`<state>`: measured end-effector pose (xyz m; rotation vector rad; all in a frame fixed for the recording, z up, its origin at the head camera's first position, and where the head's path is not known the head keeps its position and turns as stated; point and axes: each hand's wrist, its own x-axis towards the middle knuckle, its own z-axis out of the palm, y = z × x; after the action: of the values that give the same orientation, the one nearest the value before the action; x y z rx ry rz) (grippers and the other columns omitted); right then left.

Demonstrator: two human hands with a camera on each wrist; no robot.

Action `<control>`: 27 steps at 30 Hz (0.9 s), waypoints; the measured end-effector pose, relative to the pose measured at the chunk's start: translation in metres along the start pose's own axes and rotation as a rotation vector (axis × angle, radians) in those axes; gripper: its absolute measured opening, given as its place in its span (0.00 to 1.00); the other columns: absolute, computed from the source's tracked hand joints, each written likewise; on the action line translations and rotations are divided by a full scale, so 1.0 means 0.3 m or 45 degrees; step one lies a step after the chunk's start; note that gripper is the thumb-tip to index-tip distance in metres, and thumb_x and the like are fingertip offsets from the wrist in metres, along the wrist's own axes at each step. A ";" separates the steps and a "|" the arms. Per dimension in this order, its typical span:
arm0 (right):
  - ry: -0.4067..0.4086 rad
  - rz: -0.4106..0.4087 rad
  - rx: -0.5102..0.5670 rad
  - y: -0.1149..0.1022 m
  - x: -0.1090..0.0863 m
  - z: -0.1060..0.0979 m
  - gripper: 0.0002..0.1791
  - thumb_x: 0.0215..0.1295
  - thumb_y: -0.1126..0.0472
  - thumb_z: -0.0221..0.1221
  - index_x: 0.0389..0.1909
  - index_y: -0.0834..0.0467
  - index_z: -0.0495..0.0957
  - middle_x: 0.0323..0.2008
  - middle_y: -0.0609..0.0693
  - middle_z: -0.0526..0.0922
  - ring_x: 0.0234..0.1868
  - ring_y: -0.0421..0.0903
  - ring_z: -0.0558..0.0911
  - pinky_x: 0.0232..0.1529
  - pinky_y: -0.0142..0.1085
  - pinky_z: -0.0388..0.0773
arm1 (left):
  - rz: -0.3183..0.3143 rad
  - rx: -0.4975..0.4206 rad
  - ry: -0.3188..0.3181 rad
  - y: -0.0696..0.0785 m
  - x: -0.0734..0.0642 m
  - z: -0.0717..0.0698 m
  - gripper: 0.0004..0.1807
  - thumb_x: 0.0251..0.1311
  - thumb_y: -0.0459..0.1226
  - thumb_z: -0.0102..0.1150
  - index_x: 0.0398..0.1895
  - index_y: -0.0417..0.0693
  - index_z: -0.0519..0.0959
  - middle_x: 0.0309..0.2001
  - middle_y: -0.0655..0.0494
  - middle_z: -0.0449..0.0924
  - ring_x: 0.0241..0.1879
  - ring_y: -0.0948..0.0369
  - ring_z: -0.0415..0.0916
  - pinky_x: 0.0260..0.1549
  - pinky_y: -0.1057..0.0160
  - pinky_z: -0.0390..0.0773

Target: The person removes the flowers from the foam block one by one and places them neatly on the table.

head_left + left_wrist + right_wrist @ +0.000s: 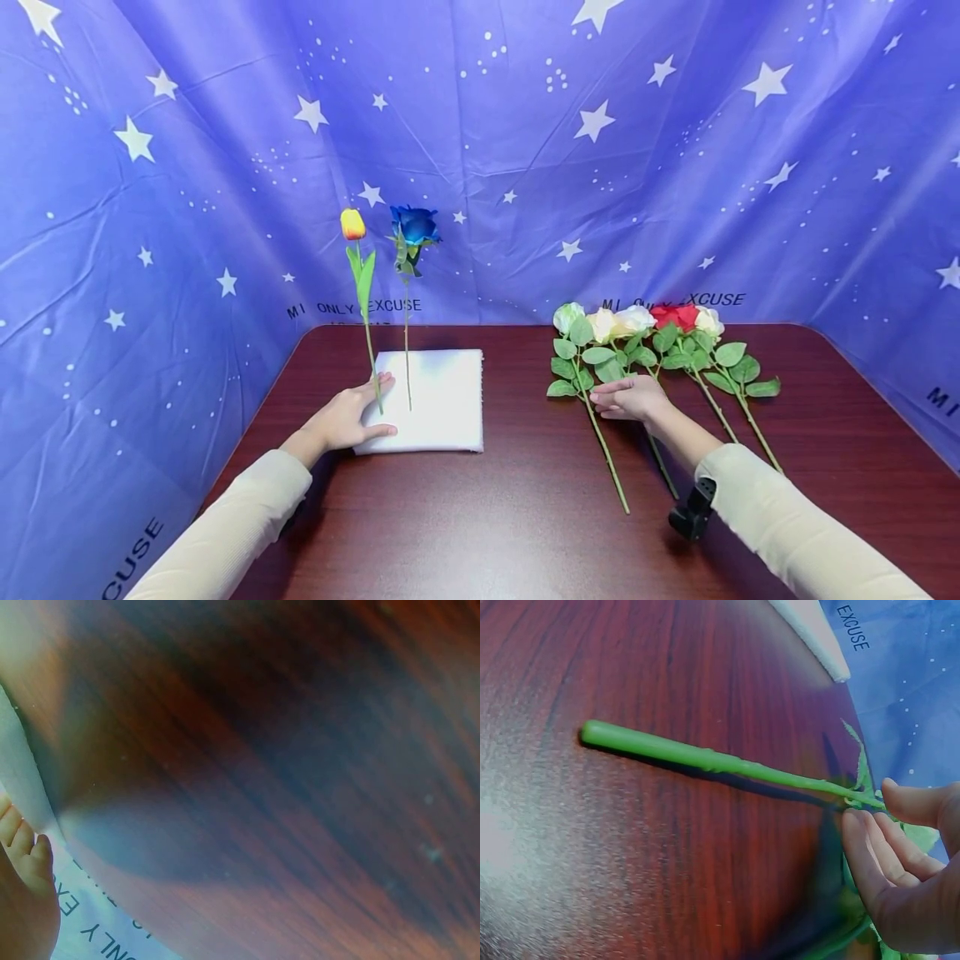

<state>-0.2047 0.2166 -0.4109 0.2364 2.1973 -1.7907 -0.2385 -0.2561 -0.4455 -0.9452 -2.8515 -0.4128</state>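
Note:
A white foam block [442, 400] lies on the table with a yellow-orange tulip [353, 225] and a blue rose [415, 227] standing upright in it. My left hand [348, 419] rests on the block's left side, thumb and fingers spread either side of the tulip's stem. Only part of that hand [26, 877] shows in the left wrist view. My right hand [630, 398] is at the stem of the leftmost, pale green-white rose [569, 319]. In the right wrist view, this green stem [757, 771] runs between the thumb and the extended fingers, which stand apart.
Right of that rose lie cream and white roses [633, 320], a red rose [675, 317] and another cream rose [708, 322], heads away from me, leaves overlapping. A blue star-patterned cloth [480, 167] hangs behind the dark wooden table [495, 517].

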 end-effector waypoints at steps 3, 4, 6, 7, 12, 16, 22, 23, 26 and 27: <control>-0.017 -0.018 0.017 -0.016 0.003 -0.001 0.27 0.62 0.70 0.60 0.58 0.82 0.66 0.29 0.43 0.86 0.29 0.35 0.84 0.40 0.32 0.85 | -0.001 -0.005 -0.007 0.001 -0.004 -0.001 0.46 0.51 0.55 0.65 0.68 0.37 0.65 0.69 0.40 0.66 0.67 0.45 0.66 0.63 0.47 0.70; -0.015 -0.019 0.025 -0.024 0.004 0.000 0.28 0.62 0.70 0.60 0.58 0.81 0.66 0.28 0.43 0.86 0.29 0.35 0.84 0.40 0.32 0.85 | 0.001 -0.008 -0.009 0.001 -0.004 -0.001 0.46 0.51 0.55 0.65 0.68 0.37 0.65 0.69 0.39 0.66 0.67 0.44 0.66 0.63 0.47 0.70; -0.013 -0.028 0.021 -0.045 0.008 0.001 0.28 0.62 0.69 0.60 0.59 0.81 0.66 0.28 0.44 0.87 0.29 0.35 0.84 0.41 0.32 0.84 | 0.002 -0.010 -0.014 0.002 -0.001 -0.003 0.46 0.51 0.55 0.65 0.69 0.37 0.64 0.69 0.39 0.65 0.68 0.45 0.65 0.63 0.47 0.69; -0.012 -0.030 0.011 -0.057 0.011 0.002 0.28 0.62 0.68 0.60 0.59 0.80 0.66 0.28 0.44 0.87 0.29 0.34 0.84 0.42 0.32 0.84 | 0.002 -0.012 -0.016 0.002 0.000 -0.004 0.46 0.51 0.55 0.65 0.69 0.37 0.64 0.69 0.39 0.65 0.68 0.45 0.65 0.64 0.47 0.69; -0.015 -0.061 -0.114 -0.117 0.030 0.024 0.27 0.63 0.63 0.61 0.59 0.75 0.70 0.35 0.52 0.89 0.33 0.36 0.86 0.49 0.35 0.83 | -0.012 -0.005 -0.030 0.000 0.002 -0.006 0.47 0.52 0.55 0.65 0.70 0.39 0.63 0.70 0.41 0.64 0.69 0.46 0.64 0.64 0.47 0.69; -0.060 -0.086 -0.201 -0.146 0.044 0.056 0.27 0.65 0.59 0.60 0.59 0.72 0.71 0.50 0.61 0.84 0.41 0.40 0.87 0.53 0.37 0.81 | -0.029 -0.015 -0.044 0.001 0.010 -0.010 0.47 0.51 0.56 0.65 0.70 0.41 0.63 0.70 0.42 0.63 0.69 0.46 0.63 0.65 0.46 0.68; -0.156 -0.158 -0.124 -0.159 0.077 0.140 0.26 0.66 0.60 0.59 0.59 0.74 0.70 0.54 0.67 0.80 0.44 0.42 0.87 0.54 0.39 0.80 | -0.053 -0.017 -0.066 0.003 0.011 -0.014 0.47 0.52 0.57 0.64 0.71 0.42 0.62 0.71 0.44 0.62 0.70 0.46 0.62 0.65 0.46 0.67; -0.172 -0.177 -0.111 -0.161 0.081 0.157 0.26 0.66 0.61 0.59 0.59 0.74 0.70 0.54 0.68 0.79 0.44 0.43 0.87 0.54 0.40 0.80 | -0.053 -0.011 -0.069 0.002 0.011 -0.014 0.47 0.52 0.57 0.64 0.71 0.42 0.62 0.71 0.44 0.62 0.70 0.46 0.62 0.65 0.47 0.67; -0.202 -0.240 -0.113 -0.169 0.093 0.210 0.25 0.66 0.62 0.59 0.59 0.74 0.70 0.55 0.70 0.78 0.48 0.50 0.86 0.55 0.42 0.80 | -0.045 -0.011 -0.062 0.002 0.007 -0.013 0.47 0.52 0.57 0.64 0.70 0.41 0.63 0.71 0.43 0.63 0.69 0.46 0.63 0.65 0.47 0.68; -0.207 -0.261 -0.118 -0.173 0.095 0.228 0.25 0.66 0.62 0.59 0.58 0.74 0.71 0.55 0.71 0.78 0.49 0.53 0.85 0.55 0.43 0.80 | -0.040 -0.011 -0.059 0.002 0.006 -0.012 0.47 0.52 0.57 0.64 0.70 0.41 0.63 0.71 0.43 0.63 0.69 0.46 0.63 0.65 0.47 0.68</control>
<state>-0.2392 0.1373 -0.3847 -0.1550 2.2471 -1.7343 -0.2396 -0.2557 -0.4417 -0.9248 -2.9119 -0.4123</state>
